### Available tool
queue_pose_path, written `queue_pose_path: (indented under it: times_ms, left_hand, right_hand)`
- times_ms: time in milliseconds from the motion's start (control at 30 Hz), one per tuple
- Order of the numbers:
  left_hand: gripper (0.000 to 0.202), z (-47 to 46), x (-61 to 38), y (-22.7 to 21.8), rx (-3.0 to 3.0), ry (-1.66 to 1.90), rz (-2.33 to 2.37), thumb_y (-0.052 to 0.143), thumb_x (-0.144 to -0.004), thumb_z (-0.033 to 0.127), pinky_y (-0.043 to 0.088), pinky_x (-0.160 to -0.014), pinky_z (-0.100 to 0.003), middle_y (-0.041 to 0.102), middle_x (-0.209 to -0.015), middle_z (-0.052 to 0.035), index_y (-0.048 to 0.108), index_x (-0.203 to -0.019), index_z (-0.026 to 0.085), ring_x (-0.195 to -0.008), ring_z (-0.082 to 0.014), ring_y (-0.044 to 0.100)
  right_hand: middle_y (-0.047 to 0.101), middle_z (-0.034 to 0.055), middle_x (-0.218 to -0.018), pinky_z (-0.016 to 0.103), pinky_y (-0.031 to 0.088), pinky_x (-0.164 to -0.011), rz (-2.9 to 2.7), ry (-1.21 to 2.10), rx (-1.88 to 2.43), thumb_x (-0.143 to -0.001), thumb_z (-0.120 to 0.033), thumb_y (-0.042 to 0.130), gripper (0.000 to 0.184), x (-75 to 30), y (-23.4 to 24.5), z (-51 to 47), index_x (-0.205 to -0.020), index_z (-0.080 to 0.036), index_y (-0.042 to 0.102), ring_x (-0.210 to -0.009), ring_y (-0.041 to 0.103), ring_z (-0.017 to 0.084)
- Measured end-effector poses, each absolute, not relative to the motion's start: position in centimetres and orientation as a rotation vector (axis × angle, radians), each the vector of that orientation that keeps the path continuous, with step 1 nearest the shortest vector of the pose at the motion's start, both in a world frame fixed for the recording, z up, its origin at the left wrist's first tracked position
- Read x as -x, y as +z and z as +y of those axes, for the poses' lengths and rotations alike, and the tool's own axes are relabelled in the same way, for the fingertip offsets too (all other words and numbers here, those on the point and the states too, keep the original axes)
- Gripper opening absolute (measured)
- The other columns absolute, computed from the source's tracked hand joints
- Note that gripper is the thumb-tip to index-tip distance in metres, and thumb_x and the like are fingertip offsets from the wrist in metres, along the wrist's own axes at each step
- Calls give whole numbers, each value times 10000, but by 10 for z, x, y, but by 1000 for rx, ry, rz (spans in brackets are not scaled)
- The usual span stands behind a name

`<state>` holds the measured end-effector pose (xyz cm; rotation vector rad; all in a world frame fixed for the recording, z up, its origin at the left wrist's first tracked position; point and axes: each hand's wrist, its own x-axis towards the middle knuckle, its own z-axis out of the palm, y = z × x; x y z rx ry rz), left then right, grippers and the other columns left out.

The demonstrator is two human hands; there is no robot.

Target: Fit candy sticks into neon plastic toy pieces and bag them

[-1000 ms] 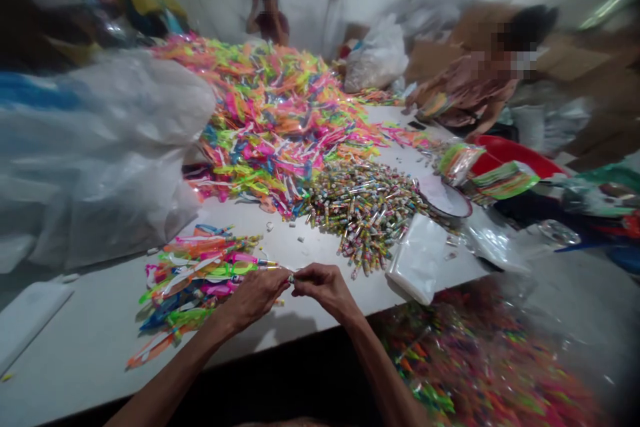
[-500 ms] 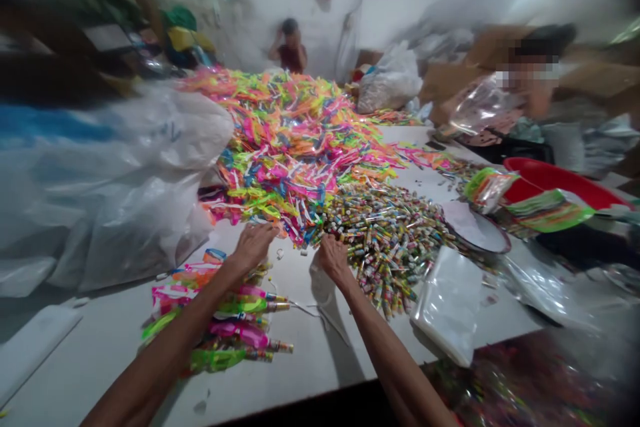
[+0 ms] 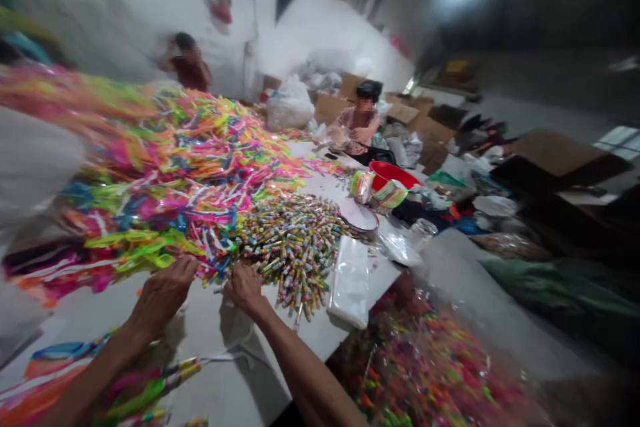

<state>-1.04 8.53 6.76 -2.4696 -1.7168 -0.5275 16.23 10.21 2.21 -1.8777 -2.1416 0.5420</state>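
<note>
Front tubes (image 3: pixel 304 297) mostly point lengthwise toward near table edge (image 3: pixel 330 347); left hand (image 3: pixel 167 290), right hand (image 3: pixel 244 287): grip unclear.

Since a second ago, the hands, then together near the table's (image 3: pixel 200 330) front edge, have been parted and moved inward: the left hand (image 3: pixel 167 288) to the colourful plastic heap (image 3: pixel 200 167), the right hand (image 3: pixel 245 287) to the small-tube pile (image 3: pixel 293 243). The view has been turned rightward.

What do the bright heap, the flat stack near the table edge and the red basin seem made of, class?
Bright heap: probably thin, shiny plastic; vivid colours, scattered glints. Flat stack: likely clear plastic film; glossy highlights. Red basin: perhaps smooth plastic; uniform colour, though blurred.
</note>
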Motion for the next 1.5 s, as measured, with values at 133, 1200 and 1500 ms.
queue_pose_path:
  times_ms: [133, 1200, 1500]
  left_hand:
    - [251, 44, -9, 72, 2606, -898, -2153, 297, -872, 349, 437, -615, -332, 576, -725, -21, 502, -928, 217, -669, -210, 578]
    - [422, -22, -30, 77, 3407, -1325, -2657, 446, -810, 547, 278, -423, -210, 442, -474, 56, 524, -698, 147, -391, -69, 360]
    - [416, -25, 28, 87, 3022, -323, -2197, 355, -885, 470, 351, -622, -267, 566, -656, -18, 582, -709, 170, -635, -150, 515]
  right_hand:
    - [580, -22, -635, 239, 448, -538, -1648, 1328, 1446, -783, -311, 543, 193, -177, 39, 67, -929, -186, 561, -553, 555, 125]
    - [551, -5, -613, 247, 396, -593, -1805, 1580, 1017, -770, -347, 628, 207, -226, 97, 7, -798, -169, 730, -589, 518, 112]
    - [612, 30, -762, 265, 435, -601, -1830, 1611, 1169, -797, -409, 571, 372, -202, 53, 31, -1052, -151, 653, -574, 570, 129]
